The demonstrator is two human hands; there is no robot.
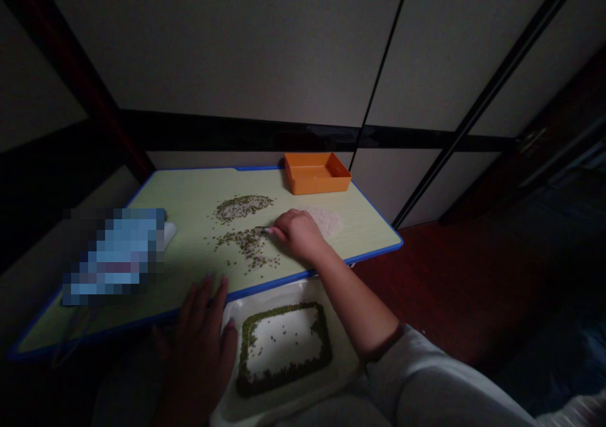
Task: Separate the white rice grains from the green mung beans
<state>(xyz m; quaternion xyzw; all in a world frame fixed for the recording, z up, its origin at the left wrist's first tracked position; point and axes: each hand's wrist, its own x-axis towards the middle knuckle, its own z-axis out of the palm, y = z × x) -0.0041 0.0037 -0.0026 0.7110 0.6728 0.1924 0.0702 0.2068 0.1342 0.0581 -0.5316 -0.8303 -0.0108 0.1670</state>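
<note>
My right hand (298, 234) is closed over the table, its fingertips pinching a thin, dark, stick-like tool (260, 227) whose exact kind I cannot make out. The tool's end lies at the near heap of mixed green beans and pale grains (249, 244). Behind it is another mixed heap (242, 206). A pale heap of what looks like rice (326, 220) is just right of my right hand, partly hidden by it. My left hand (201, 332) rests at the table's front edge, fingers stretched out, holding nothing. Beside it, a white tray (350, 360) holds green beans mostly along its edges.
The pale yellow table (180, 190) has a blue rim. An orange open box (317, 185) stands at its back right. On the left is a blurred blue object (118, 250) with a white piece beside it. Cabinet panels (246, 48) rise directly behind the table.
</note>
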